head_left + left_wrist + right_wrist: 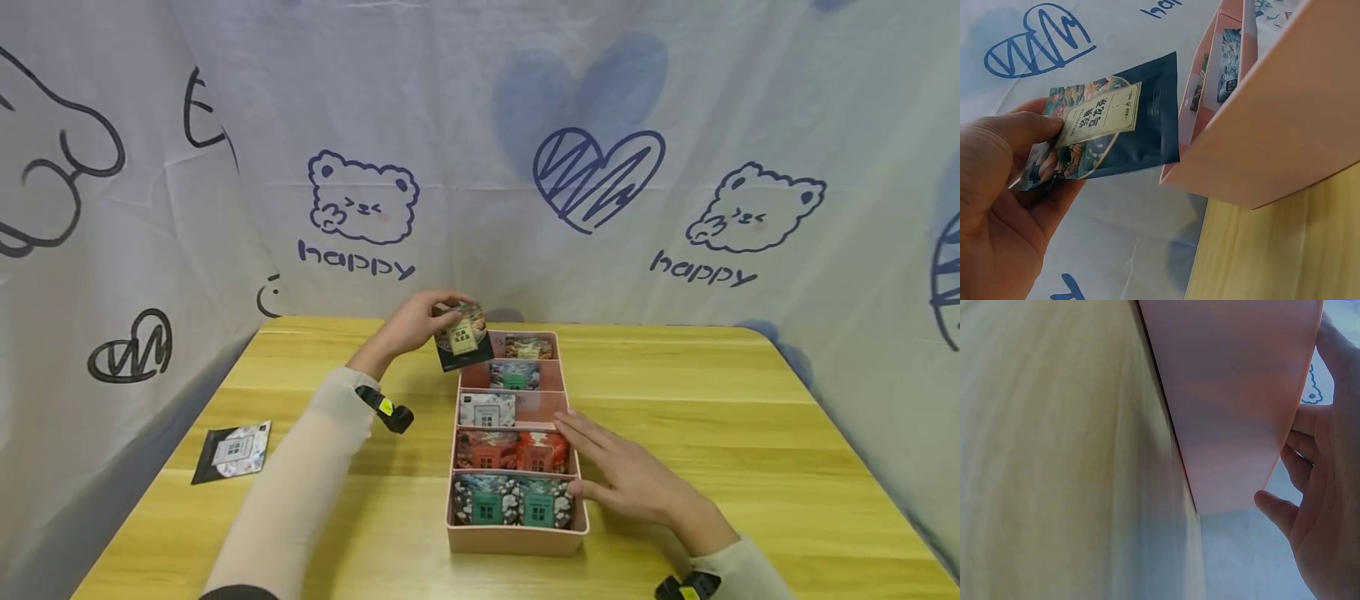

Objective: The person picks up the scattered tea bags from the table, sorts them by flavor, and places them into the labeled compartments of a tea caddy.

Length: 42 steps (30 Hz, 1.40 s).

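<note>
My left hand (422,322) pinches a dark tea sachet (463,337) with a pale yellow label, held over the far left end of a pink divided box (517,542). In the left wrist view the thumb lies on the printed face of the sachet (1110,125), beside the box's outer wall (1285,112). My right hand (637,479) rests along the right rim of the box with its fingers extended. Seen from the right wrist, the fingers (1300,465) touch the upper edge of the box wall (1235,406).
Inside the box, compartments hold green sachets (486,504), red sachets (542,454), a white sachet (487,410), a blue-green sachet (514,377) and a yellow-labelled one (528,347). Another black-and-white sachet (234,451) lies at the left on the wooden table (675,375). A printed cloth (480,167) hangs behind.
</note>
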Each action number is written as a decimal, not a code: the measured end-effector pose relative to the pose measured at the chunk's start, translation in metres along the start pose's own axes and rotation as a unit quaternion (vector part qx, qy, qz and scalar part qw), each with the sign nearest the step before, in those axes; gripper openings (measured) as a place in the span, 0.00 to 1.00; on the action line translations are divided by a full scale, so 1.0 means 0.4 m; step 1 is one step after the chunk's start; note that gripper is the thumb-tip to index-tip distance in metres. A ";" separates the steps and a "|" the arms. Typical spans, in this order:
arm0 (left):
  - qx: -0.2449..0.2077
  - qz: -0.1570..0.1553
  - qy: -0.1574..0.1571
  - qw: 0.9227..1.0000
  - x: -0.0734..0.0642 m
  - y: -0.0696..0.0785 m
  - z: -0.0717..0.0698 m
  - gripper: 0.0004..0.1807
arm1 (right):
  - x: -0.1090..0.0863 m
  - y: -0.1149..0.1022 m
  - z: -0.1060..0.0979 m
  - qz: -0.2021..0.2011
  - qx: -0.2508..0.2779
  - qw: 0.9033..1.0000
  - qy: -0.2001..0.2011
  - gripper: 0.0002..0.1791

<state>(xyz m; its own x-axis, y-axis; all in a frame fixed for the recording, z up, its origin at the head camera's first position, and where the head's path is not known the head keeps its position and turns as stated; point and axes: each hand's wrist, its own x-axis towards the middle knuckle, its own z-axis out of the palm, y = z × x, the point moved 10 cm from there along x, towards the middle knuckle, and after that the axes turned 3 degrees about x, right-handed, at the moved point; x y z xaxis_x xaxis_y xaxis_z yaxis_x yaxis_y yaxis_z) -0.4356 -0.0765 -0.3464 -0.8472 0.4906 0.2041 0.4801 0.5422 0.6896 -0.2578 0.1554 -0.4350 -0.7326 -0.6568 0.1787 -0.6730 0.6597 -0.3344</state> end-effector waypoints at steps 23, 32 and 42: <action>-0.029 -0.008 0.028 0.999 0.115 -0.028 0.042 0.15 | -0.005 -0.002 -0.002 -0.007 -0.003 1.000 0.002 0.43; -0.033 0.003 0.010 0.999 0.136 -0.043 0.082 0.16 | -0.007 0.000 -0.003 -0.009 -0.002 1.000 0.001 0.43; 0.022 0.025 -0.040 0.999 0.140 -0.049 0.131 0.15 | -0.006 -0.003 -0.004 -0.016 -0.003 1.000 0.005 0.43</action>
<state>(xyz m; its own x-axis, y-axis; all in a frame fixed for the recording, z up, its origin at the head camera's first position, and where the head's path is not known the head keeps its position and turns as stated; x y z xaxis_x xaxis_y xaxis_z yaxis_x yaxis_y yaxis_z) -0.4806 -0.0239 -0.3850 -0.8012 0.5707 0.1802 0.5328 0.5431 0.6489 -0.2555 0.1567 -0.4334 -0.7115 -0.6739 0.1989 -0.6968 0.6404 -0.3229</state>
